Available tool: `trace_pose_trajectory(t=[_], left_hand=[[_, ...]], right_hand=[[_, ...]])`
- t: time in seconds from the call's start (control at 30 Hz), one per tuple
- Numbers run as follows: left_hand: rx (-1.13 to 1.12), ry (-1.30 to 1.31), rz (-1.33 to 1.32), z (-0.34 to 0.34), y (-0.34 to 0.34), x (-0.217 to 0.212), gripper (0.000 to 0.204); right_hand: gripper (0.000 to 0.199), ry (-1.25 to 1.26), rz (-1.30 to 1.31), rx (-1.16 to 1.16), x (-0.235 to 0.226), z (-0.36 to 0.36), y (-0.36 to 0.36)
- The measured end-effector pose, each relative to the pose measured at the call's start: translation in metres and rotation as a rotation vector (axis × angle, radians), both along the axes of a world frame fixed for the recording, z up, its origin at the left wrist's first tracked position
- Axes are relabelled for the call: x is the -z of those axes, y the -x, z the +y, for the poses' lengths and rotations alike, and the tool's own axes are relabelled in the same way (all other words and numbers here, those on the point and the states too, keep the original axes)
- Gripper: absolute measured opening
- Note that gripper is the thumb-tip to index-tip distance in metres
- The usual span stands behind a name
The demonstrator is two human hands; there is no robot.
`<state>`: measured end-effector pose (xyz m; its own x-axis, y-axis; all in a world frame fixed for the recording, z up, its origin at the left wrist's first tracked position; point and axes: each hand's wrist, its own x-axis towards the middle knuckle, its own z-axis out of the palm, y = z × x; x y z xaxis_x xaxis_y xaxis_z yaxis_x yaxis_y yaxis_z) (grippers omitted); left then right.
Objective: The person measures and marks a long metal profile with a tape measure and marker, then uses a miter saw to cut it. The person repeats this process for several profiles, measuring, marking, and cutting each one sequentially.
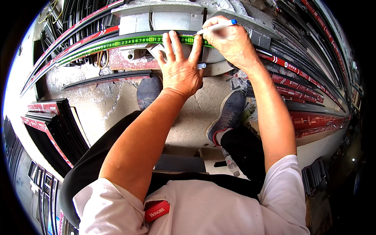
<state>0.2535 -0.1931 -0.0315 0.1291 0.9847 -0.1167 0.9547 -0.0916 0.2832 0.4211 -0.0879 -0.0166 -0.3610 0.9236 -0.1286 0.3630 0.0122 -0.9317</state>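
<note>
My left hand lies palm down with fingers spread, pressing a green tape measure along a long dark profile strip. From under its right side pokes a short pale blue tube, perhaps a pen cap; whether the hidden thumb grips it, I cannot tell. Closed around a white marker pen with a blue end is my right hand. The pen's tip points down at the strip's edge, just beside my left index finger. Beneath the strip sits a grey metal machine bed.
Long dark profiles with red-and-white film run along the right. More lie at the upper left, and a stack of black frame pieces stands at the left. A short profile piece lies near my shoe. My shirt pocket holds a small red box.
</note>
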Motion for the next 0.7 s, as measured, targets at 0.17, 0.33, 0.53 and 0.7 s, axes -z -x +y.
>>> trace_pose_trajectory(t=[0.17, 0.33, 0.53, 0.7], left_hand=[[0.001, 0.003, 0.0, -0.0004, 0.0003, -0.0008, 0.099], [0.002, 0.003, -0.002, -0.001, 0.0, -0.0005, 0.099], [0.003, 0.005, -0.004, -0.0007, 0.0003, -0.0004, 0.099], [-0.002, 0.007, -0.01, -0.0006, 0.0001, -0.0005, 0.099]], right_hand=[[0.012, -0.005, -0.003, -0.004, -0.0022, -0.0003, 0.0005], [0.009, 0.035, 0.077, 0.012, -0.0024, -0.0008, 0.0022], [0.01, 0.036, 0.069, 0.006, -0.0047, -0.002, 0.0016], [0.01, 0.039, 0.095, 0.004, -0.0047, -0.0016, 0.0027]])
